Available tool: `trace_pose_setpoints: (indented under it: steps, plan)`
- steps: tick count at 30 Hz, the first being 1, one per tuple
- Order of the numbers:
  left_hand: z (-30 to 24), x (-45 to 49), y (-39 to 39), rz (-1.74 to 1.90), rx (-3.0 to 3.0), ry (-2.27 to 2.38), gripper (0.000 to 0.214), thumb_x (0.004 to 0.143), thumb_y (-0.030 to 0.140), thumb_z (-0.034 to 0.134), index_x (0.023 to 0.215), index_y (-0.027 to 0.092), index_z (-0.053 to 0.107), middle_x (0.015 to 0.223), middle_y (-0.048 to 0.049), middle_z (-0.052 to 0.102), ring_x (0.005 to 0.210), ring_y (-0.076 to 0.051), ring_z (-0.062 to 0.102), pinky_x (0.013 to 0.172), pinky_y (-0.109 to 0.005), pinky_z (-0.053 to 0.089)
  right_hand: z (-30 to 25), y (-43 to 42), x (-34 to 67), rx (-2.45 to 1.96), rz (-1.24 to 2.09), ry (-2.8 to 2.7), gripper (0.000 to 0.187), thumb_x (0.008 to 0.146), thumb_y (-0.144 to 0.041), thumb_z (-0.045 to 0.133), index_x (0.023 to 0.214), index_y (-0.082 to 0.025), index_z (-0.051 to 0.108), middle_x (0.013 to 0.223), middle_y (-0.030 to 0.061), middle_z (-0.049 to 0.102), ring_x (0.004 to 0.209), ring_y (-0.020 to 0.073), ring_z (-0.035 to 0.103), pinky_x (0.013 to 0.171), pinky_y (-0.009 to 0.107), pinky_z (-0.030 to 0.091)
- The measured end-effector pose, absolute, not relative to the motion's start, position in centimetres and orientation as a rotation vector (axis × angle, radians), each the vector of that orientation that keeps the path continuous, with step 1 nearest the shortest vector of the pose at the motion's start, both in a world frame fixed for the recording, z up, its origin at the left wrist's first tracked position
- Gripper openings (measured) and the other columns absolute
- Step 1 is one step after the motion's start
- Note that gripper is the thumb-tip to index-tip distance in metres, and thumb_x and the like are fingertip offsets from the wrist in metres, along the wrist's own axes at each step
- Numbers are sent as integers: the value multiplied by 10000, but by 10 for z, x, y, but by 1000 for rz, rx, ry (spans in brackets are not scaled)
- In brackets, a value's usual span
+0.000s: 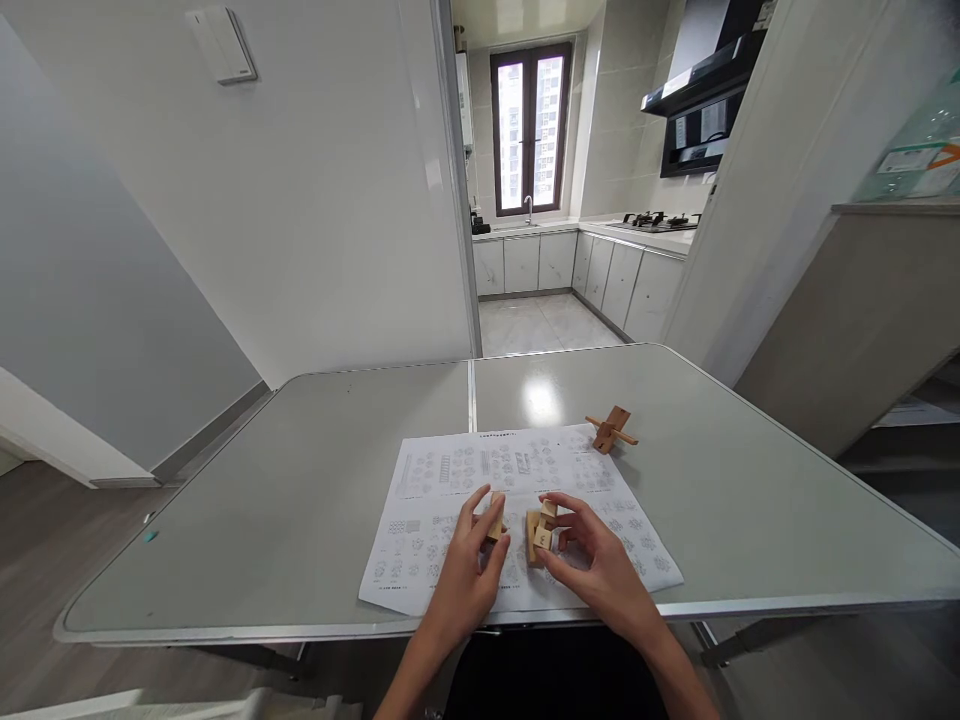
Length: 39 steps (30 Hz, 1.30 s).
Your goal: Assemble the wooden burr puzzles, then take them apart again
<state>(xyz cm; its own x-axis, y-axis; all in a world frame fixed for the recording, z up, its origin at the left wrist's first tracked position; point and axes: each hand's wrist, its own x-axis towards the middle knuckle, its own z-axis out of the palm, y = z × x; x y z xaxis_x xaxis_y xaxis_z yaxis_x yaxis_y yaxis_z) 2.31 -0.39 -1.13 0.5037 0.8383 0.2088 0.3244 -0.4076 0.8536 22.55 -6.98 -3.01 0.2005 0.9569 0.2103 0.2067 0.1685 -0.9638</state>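
My left hand (474,560) is closed around a small light wooden puzzle block (496,520), gripped between thumb and fingers. Just to its right, my right hand (592,560) pinches a group of interlocked wooden puzzle pieces (541,538) with thumb and fingertips. One of these pieces has dark marks on its face. A narrow gap separates what the two hands hold. Under both hands lies a printed instruction sheet (420,500) with rows of small line diagrams. At its upper right corner rests a darker brown wooden assembly (612,428) with a thin stick through it.
The pale green folding table (322,480) has a metal edge and a seam across its middle. A small teal bit (151,536) lies near its left edge. Beyond the table are a white wall and a kitchen doorway. A plastic bottle (919,150) stands on a ledge at right.
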Motion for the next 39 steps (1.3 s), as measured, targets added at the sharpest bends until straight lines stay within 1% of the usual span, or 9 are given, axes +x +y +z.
trace_pose_setpoints:
  steps: [3, 7, 11, 13, 16, 19, 24, 28, 39]
  plan:
    - [-11, 23, -3, 808, 1940, 903, 428, 1087, 383, 439, 1502, 356, 542, 1654, -74, 397, 1196, -230, 660, 1077, -441, 539, -29, -71, 226, -1319, 835, -1260, 538, 887, -369, 745, 1378, -281, 545, 1320, 94, 671, 990, 244, 687, 890, 412, 586]
    - [-9, 25, -2, 785, 1916, 883, 446, 1094, 386, 407, 1524, 312, 501, 1533, -81, 564, 1141, -216, 687, 1085, -429, 513, -27, -72, 226, -1329, 850, -1259, 550, 889, -386, 739, 1390, -288, 535, 1323, 89, 667, 973, 239, 687, 886, 406, 584]
    - [-9, 25, -3, 781, 1859, 975, 499, 1080, 428, 420, 1537, 229, 453, 1204, -89, 762, 1079, -238, 702, 1055, -421, 494, -27, -71, 225, -1337, 835, -1258, 553, 877, -385, 742, 1381, -278, 543, 1317, 93, 668, 1009, 254, 686, 892, 410, 578]
    - [-9, 25, -4, 762, 1841, 1009, 511, 1078, 459, 413, 1521, 207, 448, 1028, -67, 798, 954, -238, 705, 962, -393, 518, -27, -71, 224, -1343, 825, -1256, 550, 877, -386, 740, 1379, -275, 547, 1260, 84, 693, 955, 242, 688, 885, 411, 577]
    - [-8, 25, -4, 742, 1825, 1041, 470, 1081, 499, 379, 1429, 209, 503, 913, -46, 800, 750, -217, 649, 792, -338, 514, -26, -72, 224, -1342, 820, -1260, 546, 879, -387, 739, 1379, -273, 552, 1211, 76, 707, 910, 230, 687, 870, 403, 579]
    - [-6, 26, -5, 742, 1850, 1034, 403, 1088, 496, 362, 1304, 220, 560, 875, -35, 773, 707, -204, 610, 729, -311, 476, -26, -72, 224, -1347, 826, -1262, 556, 878, -378, 745, 1386, -272, 544, 1158, 66, 720, 882, 224, 684, 858, 399, 580]
    - [-4, 26, -6, 767, 1851, 954, 339, 1089, 475, 384, 1235, 233, 571, 861, -9, 677, 719, -181, 591, 725, -292, 467, -31, -70, 225, -1335, 821, -1279, 570, 876, -360, 752, 1394, -267, 530, 1136, 66, 728, 885, 234, 688, 867, 418, 578]
    - [-6, 26, -5, 774, 1848, 967, 338, 1084, 457, 418, 1300, 243, 565, 809, 13, 594, 724, -179, 568, 732, -292, 459, -34, -69, 225, -1338, 826, -1279, 576, 875, -350, 753, 1396, -271, 522, 1135, 62, 729, 914, 242, 693, 889, 424, 575]
    - [-3, 26, -6, 794, 1824, 995, 388, 1089, 482, 390, 1304, 224, 584, 788, 8, 573, 735, -187, 560, 737, -303, 456, -31, -71, 226, -1342, 841, -1286, 562, 895, -363, 742, 1403, -276, 517, 1243, 79, 701, 1037, 268, 697, 922, 427, 579]
